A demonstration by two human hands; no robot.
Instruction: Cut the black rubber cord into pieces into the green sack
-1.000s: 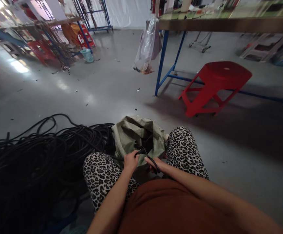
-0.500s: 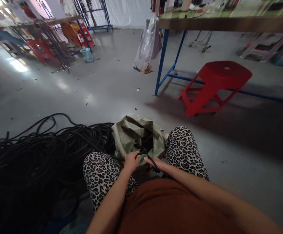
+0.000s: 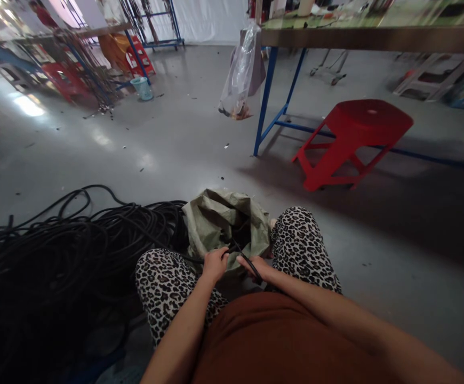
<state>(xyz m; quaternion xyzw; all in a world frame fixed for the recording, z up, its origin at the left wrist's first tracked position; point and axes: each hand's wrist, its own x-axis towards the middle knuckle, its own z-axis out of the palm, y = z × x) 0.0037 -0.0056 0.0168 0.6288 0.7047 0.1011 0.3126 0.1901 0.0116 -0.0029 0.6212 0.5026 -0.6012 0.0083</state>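
My left hand (image 3: 215,263) is closed around a black cord (image 3: 194,260) that runs in from the left, its end poking out over the sack. In my right hand (image 3: 257,266) is a pair of scissors with black handles (image 3: 252,268); the blades point forward and left, close to the cord's end. Whether the blades touch the cord I cannot tell. Both hands are at the near rim of an open greenish woven sack (image 3: 204,216) between my knees. Dark pieces lie inside it, hard to make out in the shadow.
A large heap of black cord (image 3: 136,226) lies on the floor at left. A red stool (image 3: 370,120) stands ahead right, beside a blue-legged table (image 3: 270,101) with a plastic bag (image 3: 238,80) hanging from it. Farther off are a small bin (image 3: 142,89) and another table with people.
Little differs. My right hand and the scissors' handles have drawn slightly closer together, the handles looking more closed. My left hand stays in place on the cord.
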